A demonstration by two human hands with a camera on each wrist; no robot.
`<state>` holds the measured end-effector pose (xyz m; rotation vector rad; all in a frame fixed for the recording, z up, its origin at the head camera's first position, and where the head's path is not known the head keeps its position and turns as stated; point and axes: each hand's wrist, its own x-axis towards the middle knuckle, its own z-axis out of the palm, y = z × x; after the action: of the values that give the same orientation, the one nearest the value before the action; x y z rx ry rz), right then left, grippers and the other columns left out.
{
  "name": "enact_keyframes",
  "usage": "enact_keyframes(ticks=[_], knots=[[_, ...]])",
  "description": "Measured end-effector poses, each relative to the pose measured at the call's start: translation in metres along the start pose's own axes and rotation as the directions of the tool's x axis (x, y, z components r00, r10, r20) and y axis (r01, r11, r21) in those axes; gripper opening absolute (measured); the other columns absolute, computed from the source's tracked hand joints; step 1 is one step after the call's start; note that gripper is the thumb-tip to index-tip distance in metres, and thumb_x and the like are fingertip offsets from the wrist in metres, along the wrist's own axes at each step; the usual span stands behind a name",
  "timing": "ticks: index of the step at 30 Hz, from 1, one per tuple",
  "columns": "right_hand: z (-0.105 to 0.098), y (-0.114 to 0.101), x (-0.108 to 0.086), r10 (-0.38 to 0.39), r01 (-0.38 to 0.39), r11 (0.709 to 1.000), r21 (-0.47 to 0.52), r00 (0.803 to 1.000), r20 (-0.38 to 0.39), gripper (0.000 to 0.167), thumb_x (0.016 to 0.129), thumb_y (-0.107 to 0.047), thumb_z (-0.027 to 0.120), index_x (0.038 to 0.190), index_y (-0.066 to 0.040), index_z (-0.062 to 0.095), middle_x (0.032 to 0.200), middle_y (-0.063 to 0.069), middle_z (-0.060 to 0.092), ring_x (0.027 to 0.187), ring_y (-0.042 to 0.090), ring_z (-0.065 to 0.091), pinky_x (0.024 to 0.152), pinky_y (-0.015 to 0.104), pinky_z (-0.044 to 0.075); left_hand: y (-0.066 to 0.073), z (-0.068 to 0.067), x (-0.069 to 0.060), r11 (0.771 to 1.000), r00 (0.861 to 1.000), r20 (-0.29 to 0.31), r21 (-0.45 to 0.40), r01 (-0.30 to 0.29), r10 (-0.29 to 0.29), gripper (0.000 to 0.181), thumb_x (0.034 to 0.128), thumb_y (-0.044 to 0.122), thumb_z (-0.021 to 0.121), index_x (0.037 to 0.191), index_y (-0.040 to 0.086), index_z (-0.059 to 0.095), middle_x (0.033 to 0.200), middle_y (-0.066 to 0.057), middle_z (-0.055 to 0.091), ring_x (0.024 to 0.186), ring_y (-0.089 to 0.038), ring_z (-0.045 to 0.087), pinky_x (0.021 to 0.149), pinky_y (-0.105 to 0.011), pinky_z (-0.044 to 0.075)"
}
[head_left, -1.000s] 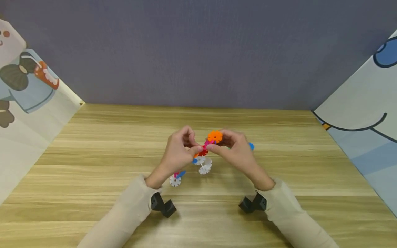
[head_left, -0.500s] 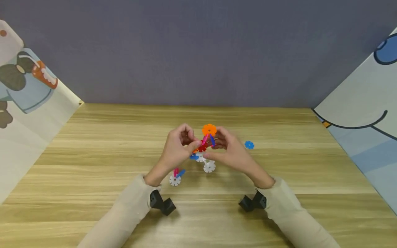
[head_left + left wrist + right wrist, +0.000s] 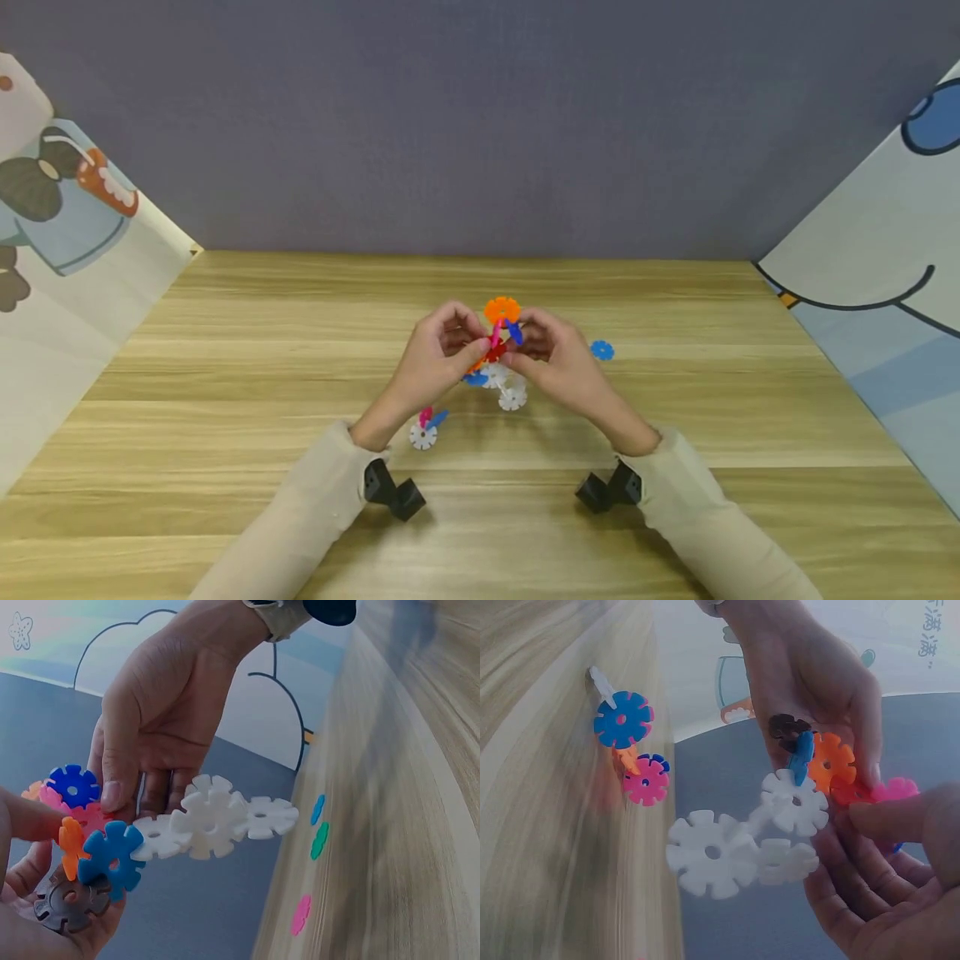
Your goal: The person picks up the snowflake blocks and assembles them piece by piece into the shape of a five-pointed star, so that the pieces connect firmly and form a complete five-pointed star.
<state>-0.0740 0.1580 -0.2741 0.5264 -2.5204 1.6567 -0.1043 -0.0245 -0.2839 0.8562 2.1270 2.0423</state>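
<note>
Play corner, apparently — cartoon panels (image 3: 870, 233), toy discs (image 3: 686, 859).

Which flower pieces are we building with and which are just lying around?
Probably building: red disc, orange discs, dark blue disc, pink disc, light blue disc, dark disc, white discs.
Lying around, maybe spares: loose blue disc, green disc, loose pink disc, small joined cluster.

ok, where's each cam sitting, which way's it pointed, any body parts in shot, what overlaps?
Head: worn on the head, facing forward and down at the linked snowflake discs above the wood-grain tabletop; left hand, right hand and both sleeves show.
Left wrist: on that wrist, facing across the linked snowflake discs to the right hand; left hand cut off at the left edge.
Right wrist: roughly mirrored, facing the left hand; right hand cut off at the right edge.
Shared: both wrist views show the white discs and dark brown disc.
</note>
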Motion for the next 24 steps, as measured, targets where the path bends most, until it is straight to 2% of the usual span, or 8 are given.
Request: enact_keyframes(ticks=[6,11,16,19,24], knots=[[-0.0017,0.0001,0.0008,-0.017,0.016,0.999,-0.045,1.0,-0.021,0.033,0.08,0.009,0.067,0.11,0.005,0.054,0.087,0.02,0.069,0.074,0.018,0.065,0.069,0.023,0.055,-0.0006,-0.0031,0.0006,0.999,0.998,0.053,0.038,-0.018,0.016,0.015,0.09,-0.002,0.056,0.103,-0.009,0.053,0.101,-0.025,0.06,0.091,-0.019,0.06,0.083,-0.026,0.052],[-0.0042,-0.0008,0.0002,-0.12,0.115,0.98,-0.161,0.993,-0.02,0.04,0.078,0.01,0.069,0.114,0.005,0.052,0.082,0.015,0.07,0.075,0.023,0.067,0.073,0.028,0.056,-0.0005,-0.0041,0.0008,0.996,0.997,0.082,0.086,-0.02,0.013,0.034,0.0858,0.001,0.062,0.118,-0.005,0.053,0.111,-0.023,0.062,0.097,-0.029,0.063,0.084,-0.032,0.053],[-0.0041,-0.0008,0.0002,-0.199,0.201,0.954,-0.224,0.98,0.028,0.038,0.079,0.009,0.069,0.113,0.004,0.054,0.082,0.011,0.071,0.077,0.023,0.068,0.076,0.034,0.057,-0.0017,-0.0048,0.0009,0.994,0.994,0.102,0.104,-0.041,0.03,0.046,0.0816,0.005,0.071,0.124,0.0,0.054,0.109,-0.019,0.065,0.094,-0.026,0.064,0.082,-0.032,0.054],[-0.0032,-0.0023,-0.0004,-0.21,0.214,0.942,-0.256,0.977,0.045,0.038,0.08,0.007,0.07,0.114,0.003,0.053,0.081,0.009,0.071,0.077,0.022,0.069,0.078,0.038,0.057,-0.002,-0.0049,0.0005,0.993,0.994,0.103,0.108,-0.055,0.044,0.044,0.0815,0.005,0.072,0.123,-0.001,0.057,0.105,-0.018,0.067,0.089,-0.024,0.064,0.08,-0.031,0.055],[-0.0023,-0.0033,-0.0008,-0.209,0.213,0.931,-0.295,0.977,0.047,0.039,0.08,0.002,0.072,0.115,0.001,0.054,0.081,0.006,0.072,0.077,0.02,0.07,0.079,0.042,0.055,-0.0012,-0.0042,-0.0001,0.993,0.997,0.076,0.109,-0.041,0.033,0.035,0.0828,0.003,0.07,0.117,-0.003,0.062,0.1,-0.018,0.068,0.08,-0.02,0.064,0.074,-0.028,0.055]])
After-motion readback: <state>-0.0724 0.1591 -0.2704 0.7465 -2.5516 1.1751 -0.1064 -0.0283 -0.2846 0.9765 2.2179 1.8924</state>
